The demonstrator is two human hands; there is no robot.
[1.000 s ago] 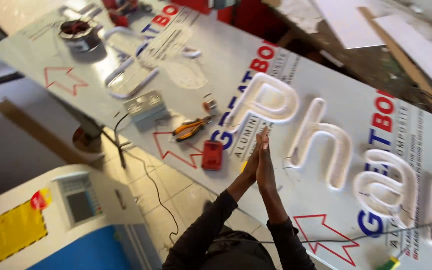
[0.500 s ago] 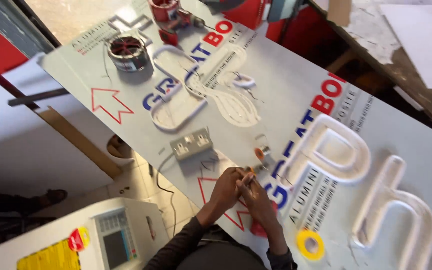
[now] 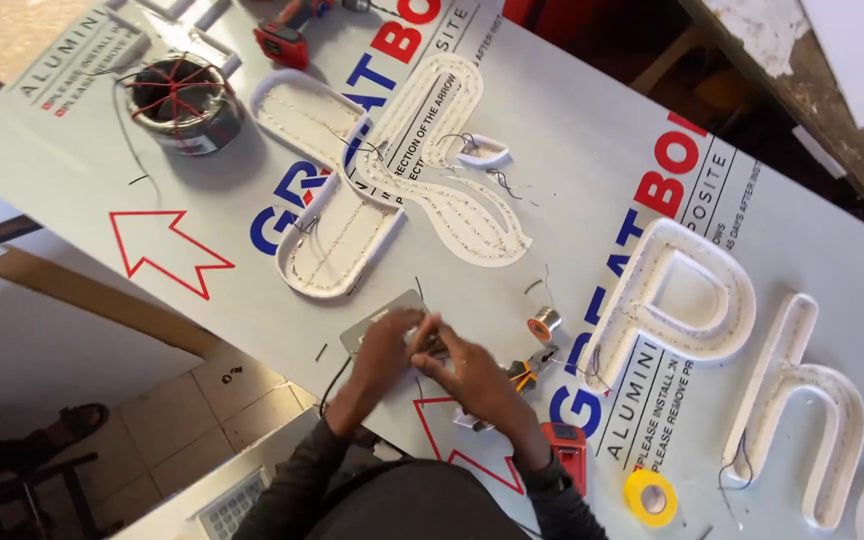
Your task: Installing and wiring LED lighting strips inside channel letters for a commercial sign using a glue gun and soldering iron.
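Two hands meet over a small grey metal box (image 3: 377,325) lying on the white printed panel worktop (image 3: 592,170), just below the large white hollow channel letter (image 3: 337,225). The left hand (image 3: 384,352) curls on the box; the right hand (image 3: 472,375) pinches beside it, what it grips hidden. Orange-handled pliers (image 3: 524,373) lie just right.

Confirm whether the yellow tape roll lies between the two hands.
No: the yellow tape roll lies apart, beyond the right hand.
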